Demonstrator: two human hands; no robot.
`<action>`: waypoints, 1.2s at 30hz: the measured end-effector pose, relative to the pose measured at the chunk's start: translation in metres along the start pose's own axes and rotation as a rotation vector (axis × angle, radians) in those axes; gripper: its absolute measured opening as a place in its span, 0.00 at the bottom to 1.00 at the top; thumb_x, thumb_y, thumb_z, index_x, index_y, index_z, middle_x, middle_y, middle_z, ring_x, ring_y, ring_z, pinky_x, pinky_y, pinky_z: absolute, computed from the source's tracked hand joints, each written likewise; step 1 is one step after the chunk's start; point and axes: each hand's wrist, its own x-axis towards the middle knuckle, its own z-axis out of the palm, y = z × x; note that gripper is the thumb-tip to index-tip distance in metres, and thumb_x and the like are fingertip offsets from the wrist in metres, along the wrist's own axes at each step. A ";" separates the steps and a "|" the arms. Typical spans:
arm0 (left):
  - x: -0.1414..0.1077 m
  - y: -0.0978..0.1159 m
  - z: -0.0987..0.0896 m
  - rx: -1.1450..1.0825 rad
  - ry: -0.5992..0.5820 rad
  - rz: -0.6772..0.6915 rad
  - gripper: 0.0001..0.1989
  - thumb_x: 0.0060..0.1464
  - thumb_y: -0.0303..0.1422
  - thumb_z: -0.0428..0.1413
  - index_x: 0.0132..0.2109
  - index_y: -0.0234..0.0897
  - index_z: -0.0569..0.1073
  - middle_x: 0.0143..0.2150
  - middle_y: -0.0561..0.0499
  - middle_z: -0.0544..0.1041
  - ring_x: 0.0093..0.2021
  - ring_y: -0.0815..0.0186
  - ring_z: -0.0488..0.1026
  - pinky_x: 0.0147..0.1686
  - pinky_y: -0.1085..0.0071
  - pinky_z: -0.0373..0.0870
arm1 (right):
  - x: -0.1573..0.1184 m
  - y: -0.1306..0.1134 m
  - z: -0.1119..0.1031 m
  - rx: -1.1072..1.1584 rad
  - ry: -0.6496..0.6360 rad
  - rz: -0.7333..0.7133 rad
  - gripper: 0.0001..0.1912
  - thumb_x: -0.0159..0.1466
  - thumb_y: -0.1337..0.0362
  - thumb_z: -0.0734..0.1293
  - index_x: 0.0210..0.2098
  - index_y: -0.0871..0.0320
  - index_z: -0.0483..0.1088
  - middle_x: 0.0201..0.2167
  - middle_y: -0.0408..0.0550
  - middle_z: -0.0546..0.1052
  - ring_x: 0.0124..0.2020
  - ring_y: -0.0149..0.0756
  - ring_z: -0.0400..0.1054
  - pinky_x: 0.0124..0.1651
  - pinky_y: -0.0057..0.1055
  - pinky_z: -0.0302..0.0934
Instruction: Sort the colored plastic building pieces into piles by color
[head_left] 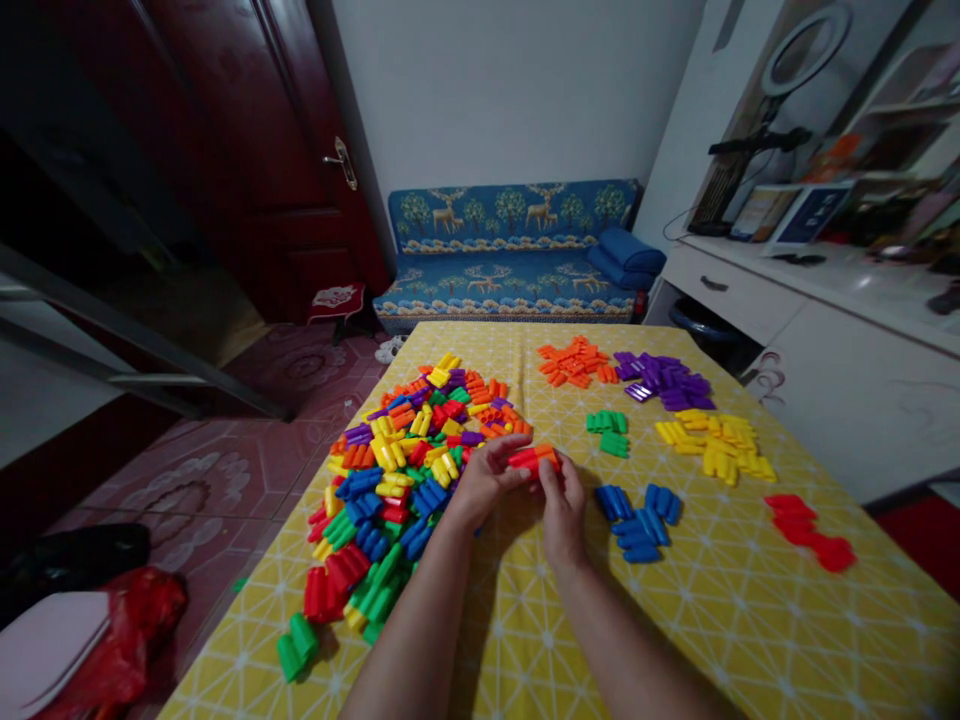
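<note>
Above the middle of the table, my left hand (484,488) is closed on a red plastic building block (523,458). My right hand (562,505) pinches an orange building block (547,456) against the red one's end; whether the two are locked together I cannot tell. Just left of my hands spreads a mixed heap of ribbed blocks (390,453) in several colours. To the right lie sorted groups: blue blocks (641,522) closest to my right hand, green blocks (608,430), orange blocks (576,362), purple blocks (666,381), yellow blocks (720,443) and red blocks (808,532).
A yellow patterned cloth (517,640) covers the table. Two green blocks (297,647) lie near its left edge. Beyond stands a blue sofa (495,265); a white cabinet (847,370) is on the right. A red bag (142,620) sits on the floor at left.
</note>
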 end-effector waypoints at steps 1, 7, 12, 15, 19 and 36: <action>0.001 -0.002 0.000 0.031 0.036 0.004 0.29 0.33 0.35 0.73 0.46 0.32 0.78 0.41 0.42 0.81 0.39 0.60 0.78 0.40 0.67 0.73 | 0.001 0.001 0.000 0.017 0.011 0.007 0.22 0.61 0.46 0.65 0.45 0.57 0.70 0.30 0.44 0.74 0.26 0.33 0.64 0.30 0.30 0.60; 0.001 -0.015 0.009 0.249 0.178 0.124 0.18 0.42 0.34 0.68 0.42 0.33 0.79 0.41 0.42 0.82 0.40 0.58 0.78 0.43 0.64 0.73 | 0.001 0.006 -0.003 -0.020 0.042 -0.014 0.19 0.63 0.47 0.63 0.41 0.57 0.68 0.24 0.41 0.70 0.25 0.32 0.63 0.29 0.28 0.58; 0.001 -0.018 0.009 0.369 0.241 0.232 0.14 0.50 0.33 0.62 0.45 0.35 0.79 0.44 0.43 0.81 0.44 0.59 0.77 0.46 0.64 0.73 | 0.006 0.010 -0.004 0.063 0.113 -0.028 0.14 0.64 0.50 0.60 0.35 0.54 0.64 0.22 0.38 0.65 0.22 0.31 0.60 0.27 0.27 0.58; 0.004 -0.015 0.000 0.292 0.389 0.308 0.16 0.53 0.39 0.60 0.47 0.35 0.78 0.47 0.43 0.79 0.44 0.59 0.77 0.40 0.67 0.75 | 0.009 0.012 -0.003 0.133 0.199 -0.045 0.13 0.66 0.51 0.57 0.33 0.53 0.60 0.23 0.38 0.65 0.22 0.30 0.60 0.27 0.27 0.59; 0.002 -0.009 -0.005 0.155 0.520 0.401 0.21 0.54 0.45 0.59 0.49 0.36 0.74 0.49 0.45 0.77 0.41 0.63 0.76 0.35 0.71 0.76 | 0.007 0.010 -0.002 0.110 0.123 -0.049 0.12 0.64 0.51 0.61 0.36 0.53 0.63 0.22 0.38 0.66 0.22 0.31 0.61 0.27 0.27 0.60; -0.021 -0.001 0.019 0.491 0.568 0.689 0.10 0.62 0.37 0.51 0.43 0.38 0.74 0.41 0.47 0.75 0.45 0.62 0.73 0.47 0.67 0.69 | -0.005 0.009 0.008 -0.026 -0.354 -0.118 0.21 0.62 0.58 0.64 0.55 0.51 0.70 0.50 0.50 0.77 0.49 0.44 0.72 0.47 0.40 0.70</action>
